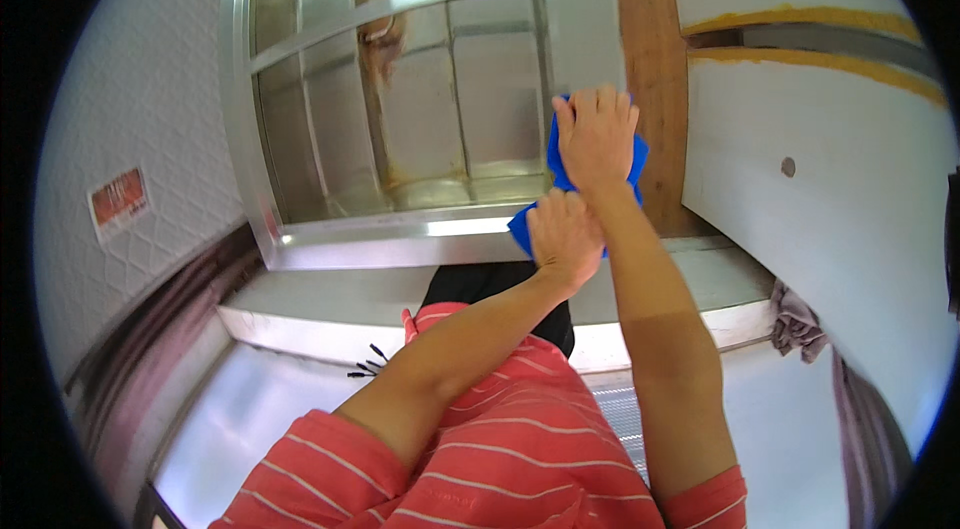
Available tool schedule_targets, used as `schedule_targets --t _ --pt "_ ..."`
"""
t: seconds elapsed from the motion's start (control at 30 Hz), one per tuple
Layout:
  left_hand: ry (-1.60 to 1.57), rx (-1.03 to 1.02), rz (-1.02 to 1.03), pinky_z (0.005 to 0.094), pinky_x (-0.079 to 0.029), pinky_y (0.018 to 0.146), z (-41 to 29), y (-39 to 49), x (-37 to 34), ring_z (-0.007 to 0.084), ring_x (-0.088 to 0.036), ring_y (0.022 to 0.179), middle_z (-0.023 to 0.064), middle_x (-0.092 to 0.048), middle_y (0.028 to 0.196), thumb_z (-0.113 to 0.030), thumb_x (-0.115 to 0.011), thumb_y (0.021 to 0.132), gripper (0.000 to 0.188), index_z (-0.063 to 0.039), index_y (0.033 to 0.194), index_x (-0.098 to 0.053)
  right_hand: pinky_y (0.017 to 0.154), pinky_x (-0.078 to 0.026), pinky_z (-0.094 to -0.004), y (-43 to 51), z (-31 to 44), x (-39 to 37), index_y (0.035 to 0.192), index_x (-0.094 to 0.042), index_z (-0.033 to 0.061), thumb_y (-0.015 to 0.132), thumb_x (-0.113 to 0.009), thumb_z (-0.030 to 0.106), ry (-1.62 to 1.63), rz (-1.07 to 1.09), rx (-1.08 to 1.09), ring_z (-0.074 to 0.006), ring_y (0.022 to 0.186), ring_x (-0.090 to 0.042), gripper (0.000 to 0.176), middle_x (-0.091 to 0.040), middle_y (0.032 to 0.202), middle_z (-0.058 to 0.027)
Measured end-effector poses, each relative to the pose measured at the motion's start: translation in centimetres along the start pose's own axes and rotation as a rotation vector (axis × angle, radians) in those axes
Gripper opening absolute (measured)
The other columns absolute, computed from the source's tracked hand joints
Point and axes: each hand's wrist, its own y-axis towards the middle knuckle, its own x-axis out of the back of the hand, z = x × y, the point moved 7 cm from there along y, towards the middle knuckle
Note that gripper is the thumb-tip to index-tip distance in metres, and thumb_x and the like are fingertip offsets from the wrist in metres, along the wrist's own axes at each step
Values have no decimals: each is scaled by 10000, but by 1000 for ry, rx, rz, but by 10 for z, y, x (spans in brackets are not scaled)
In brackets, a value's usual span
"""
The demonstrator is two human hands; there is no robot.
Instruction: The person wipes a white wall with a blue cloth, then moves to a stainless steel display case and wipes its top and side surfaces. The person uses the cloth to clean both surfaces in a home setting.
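A bright blue cloth (640,154) lies bunched at the near right corner of a stainless steel frame (589,19). My right hand (598,143) presses down on it over the frame's broad right side, fingers pointing away from me. Closer to me, my left hand (564,233) grips the cloth's near part at the frame's front rail. The two hands almost touch, and they hide most of the cloth and the corner below. Inside the frame, a crossbar (397,2) spans recessed metal panels (420,101) with brown stains and a bent metal rod.
Quilted white padding (150,101) bearing a red printed label (118,200) rises at left. A wooden strip (652,79) and white boards (810,146) with yellow-brown edges flank the right. A pale ledge (322,296) runs before me; a grey-mauve cloth (796,323) hangs at its right end.
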Motion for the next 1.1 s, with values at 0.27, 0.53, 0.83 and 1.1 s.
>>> schedule_targets --t 0.27,0.53,0.83,1.1 --pt "-287 430 -349 488 -409 852 -41 60 -3 371 -550 975 144 -577 1032 -302 -658 1025 215 -110 987 -567 894 -431 -483 90 -8 -21 944 -684 113 992 -765 317 192 -63 217 -346 990 -579 224 -635 983 -95" --pt "-362 369 -352 531 -409 871 -8 8 8 400 -580 1031 151 -612 1071 -208 -767 922 218 -102 1030 -610 1019 -389 -549 23 1 6 1167 -703 120 1033 -686 251 258 23 151 -388 1134 -566 189 -659 1130 -123" --pt "-368 685 -474 529 -410 916 49 139 34 413 -564 1074 174 -604 1086 -255 -657 1046 179 -85 1035 -602 967 -408 -527 159 57 -85 1166 -732 157 1044 -675 253 -34 -40 342 -378 1129 -579 165 -655 1129 -134" --pt "-371 818 -545 540 -439 931 139 101 2 419 -580 1084 184 -610 1073 -238 -721 1003 212 -67 1034 -600 950 -440 -572 124 127 -146 1028 -724 129 1015 -657 278 84 18 455 -383 1072 -629 164 -714 1077 -145"
